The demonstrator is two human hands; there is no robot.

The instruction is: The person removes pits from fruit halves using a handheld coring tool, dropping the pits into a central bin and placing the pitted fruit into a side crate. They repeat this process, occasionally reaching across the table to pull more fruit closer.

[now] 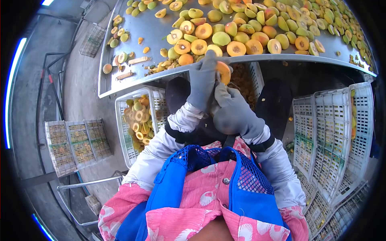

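Note:
Just in front of the metal table's near edge, my gloved left hand [202, 82] grips an orange-fleshed peach half [224, 73] between thumb and fingers. My gloved right hand [237, 110] is closed right below it, its fingertips close to the fruit. A thin bit of something shows between the right fingers and the peach half, but its kind is hidden by the glove. Beyond both hands, many cut peach halves [235, 48] lie on the table [157, 38], some cut side up with the pit or hollow showing.
Two wooden handles [124, 75] lie on the table's left corner near peach scraps. Left of my legs stands a white crate [122, 120] of peach halves. Under the table is a crate with scraps [243, 78]. Stacked crates [321, 132] stand right; another crate [76, 144] sits left.

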